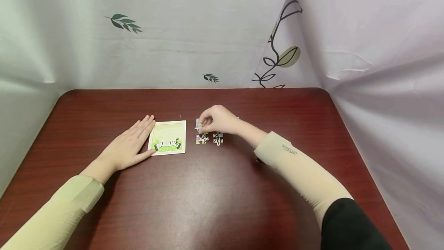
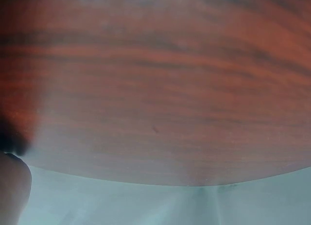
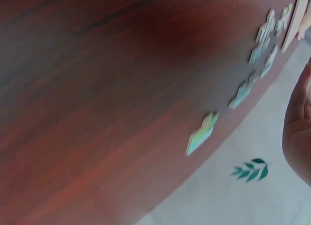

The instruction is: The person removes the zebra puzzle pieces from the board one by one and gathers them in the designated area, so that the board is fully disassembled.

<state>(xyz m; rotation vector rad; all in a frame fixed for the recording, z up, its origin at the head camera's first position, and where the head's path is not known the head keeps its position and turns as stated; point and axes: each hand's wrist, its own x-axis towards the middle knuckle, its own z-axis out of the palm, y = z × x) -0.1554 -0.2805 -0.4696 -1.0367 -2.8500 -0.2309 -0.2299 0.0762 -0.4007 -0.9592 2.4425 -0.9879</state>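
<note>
Head view: right hand (image 1: 219, 120) pinches a puzzle piece (image 1: 199, 127).

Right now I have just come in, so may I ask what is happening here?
A person is working on a jigsaw puzzle at a wooden table. The left hand lies flat against the left side of the puzzle tray, whose lower part shows a striped animal on green. The right hand pinches a jigsaw piece; whether it is lifted is unclear. Other loose pieces lie nearby.
</note>
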